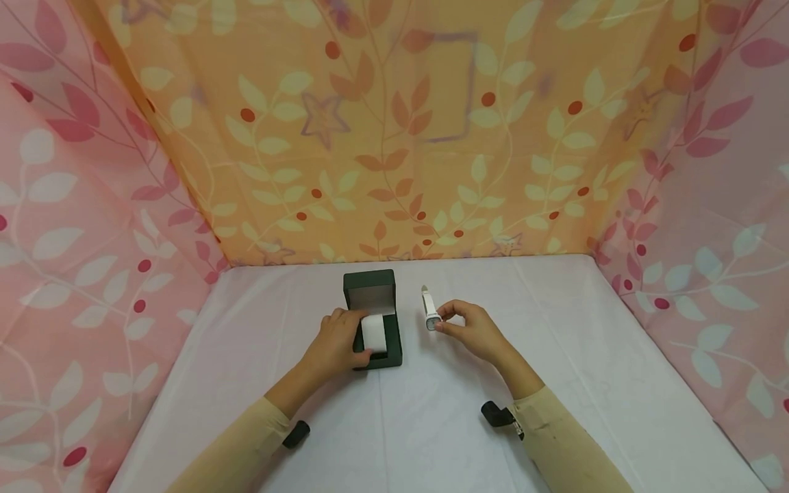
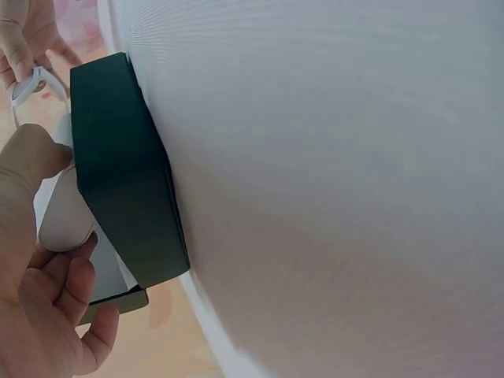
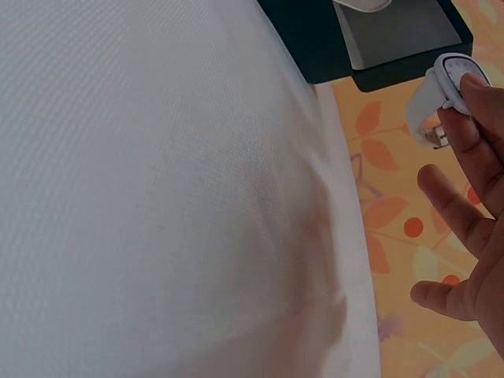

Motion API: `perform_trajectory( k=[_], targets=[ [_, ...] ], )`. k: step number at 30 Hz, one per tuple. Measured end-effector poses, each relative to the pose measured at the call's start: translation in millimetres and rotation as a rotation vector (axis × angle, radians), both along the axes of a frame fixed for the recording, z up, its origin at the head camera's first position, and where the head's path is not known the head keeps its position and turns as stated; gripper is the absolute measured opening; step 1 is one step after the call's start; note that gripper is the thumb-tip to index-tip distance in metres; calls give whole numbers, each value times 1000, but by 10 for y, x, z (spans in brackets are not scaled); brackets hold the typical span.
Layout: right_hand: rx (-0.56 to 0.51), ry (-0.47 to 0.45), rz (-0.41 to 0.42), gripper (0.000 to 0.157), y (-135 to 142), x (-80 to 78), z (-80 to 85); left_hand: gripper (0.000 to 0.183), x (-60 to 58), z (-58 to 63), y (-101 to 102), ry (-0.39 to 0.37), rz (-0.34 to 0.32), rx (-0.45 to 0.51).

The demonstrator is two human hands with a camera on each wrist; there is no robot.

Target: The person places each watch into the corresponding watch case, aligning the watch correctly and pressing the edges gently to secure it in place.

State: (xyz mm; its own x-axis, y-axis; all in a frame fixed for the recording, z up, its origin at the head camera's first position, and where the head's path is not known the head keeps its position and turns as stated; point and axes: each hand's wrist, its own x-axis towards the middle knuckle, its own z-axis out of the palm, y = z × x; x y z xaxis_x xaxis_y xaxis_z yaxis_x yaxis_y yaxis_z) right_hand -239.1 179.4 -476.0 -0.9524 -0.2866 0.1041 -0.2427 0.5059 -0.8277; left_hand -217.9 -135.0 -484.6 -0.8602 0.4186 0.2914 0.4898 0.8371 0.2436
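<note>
A dark green watch box (image 1: 394,342) stands on the white-covered table with its lid up and a grey lining inside. In it sits a white watch cushion (image 1: 373,333). My left hand (image 1: 335,342) pinches this cushion between thumb and fingers, seen also in the left wrist view where the cushion (image 2: 67,216) is partly hidden by the box wall. Just right of the box, my right hand (image 1: 477,333) pinches a white wristwatch (image 1: 433,322) by its round case. The strap hangs in a curve, its buckle visible in the right wrist view; the other fingers (image 3: 457,209) are spread.
White cloth covers the table (image 1: 431,424). An orange leaf-patterned curtain (image 1: 382,137) hangs at the back, and pink patterned curtains (image 1: 80,274) stand along both sides. Each sleeve has a small black camera (image 1: 496,413) at the wrist.
</note>
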Motion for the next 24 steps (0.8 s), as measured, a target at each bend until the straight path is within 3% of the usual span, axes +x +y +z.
perform_trajectory(
  k=[6, 13, 24],
  targets=[
    [-3, -1, 3, 21, -4, -1, 3, 75, -17, 59, 7, -55, 34, 19],
    [-25, -14, 4, 23, -1, 1, 18, 74, 21, 109, 44, -138, 11, 16],
    [-28, -9, 3, 24, -18, 17, 38, 79, 30, 34, 41, -157, 7, 10]
  ],
)
